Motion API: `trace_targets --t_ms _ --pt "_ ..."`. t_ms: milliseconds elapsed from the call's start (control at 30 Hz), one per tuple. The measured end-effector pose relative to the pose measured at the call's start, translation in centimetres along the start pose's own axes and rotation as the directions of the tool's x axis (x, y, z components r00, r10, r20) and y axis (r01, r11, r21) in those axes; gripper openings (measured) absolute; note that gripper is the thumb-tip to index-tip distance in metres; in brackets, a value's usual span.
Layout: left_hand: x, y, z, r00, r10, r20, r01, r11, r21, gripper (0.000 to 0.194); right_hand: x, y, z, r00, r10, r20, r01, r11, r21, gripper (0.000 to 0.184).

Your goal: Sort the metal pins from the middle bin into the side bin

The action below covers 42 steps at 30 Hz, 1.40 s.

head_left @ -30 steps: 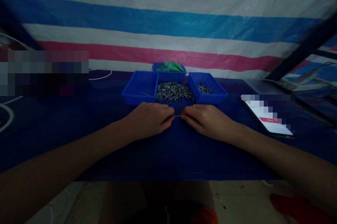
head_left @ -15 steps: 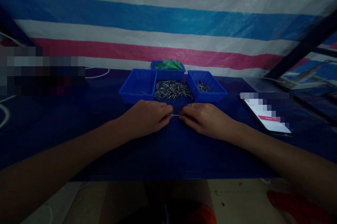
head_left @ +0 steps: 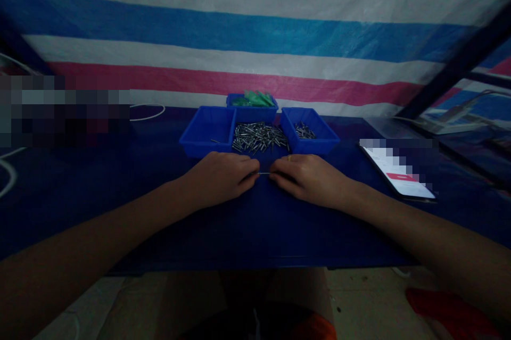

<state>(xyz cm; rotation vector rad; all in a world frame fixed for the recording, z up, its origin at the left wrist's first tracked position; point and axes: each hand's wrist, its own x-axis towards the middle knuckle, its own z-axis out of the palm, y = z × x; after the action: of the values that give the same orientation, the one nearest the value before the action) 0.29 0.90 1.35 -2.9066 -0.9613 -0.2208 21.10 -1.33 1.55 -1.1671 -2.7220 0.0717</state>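
A thin silvery metal pin (head_left: 264,173) stretches level between my two hands, just above or on the blue table. My left hand (head_left: 225,174) pinches its left end between thumb and fingers. At the other end, my right hand (head_left: 305,176), with a ring on one finger, pinches it likewise. Most of the pin is hidden by the fingertips. Behind the hands lies a loose pile of similar metal pins (head_left: 259,137). The left blue bin (head_left: 205,147) has a single pin visible in it, and the right blue bin (head_left: 317,145) contains a small heap of them.
A third blue bin (head_left: 255,112) at the back holds green packets (head_left: 257,98). To the right a lit phone (head_left: 407,175) lies on the blue table (head_left: 255,228). White cable (head_left: 149,111) runs at the back left, and a striped sheet (head_left: 255,31) hangs behind.
Both hands keep their pinch on the pin, and less of it shows between the fingertips. The whole view has shifted slightly.
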Motion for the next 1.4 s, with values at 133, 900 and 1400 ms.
trace_targets --t_ms 133,900,1400 --pt "-0.04 -0.02 0.02 1.000 0.003 -0.004 -0.003 1.000 -0.004 0.018 -0.03 0.06 0.15 1.000 -0.002 0.002 0.002 1.000 -0.002 0.022" --pt "0.04 -0.14 -0.20 1.000 -0.002 0.013 0.002 1.000 -0.002 0.017 -0.15 -0.17 -0.21 1.000 -0.012 0.011 0.013 1.000 -0.017 0.020" --pt "0.03 -0.09 -0.15 1.000 -0.011 -0.005 0.011 1.000 0.005 0.018 -0.17 -0.20 -0.20 1.000 -0.013 0.004 0.013 1.000 -0.010 0.020"
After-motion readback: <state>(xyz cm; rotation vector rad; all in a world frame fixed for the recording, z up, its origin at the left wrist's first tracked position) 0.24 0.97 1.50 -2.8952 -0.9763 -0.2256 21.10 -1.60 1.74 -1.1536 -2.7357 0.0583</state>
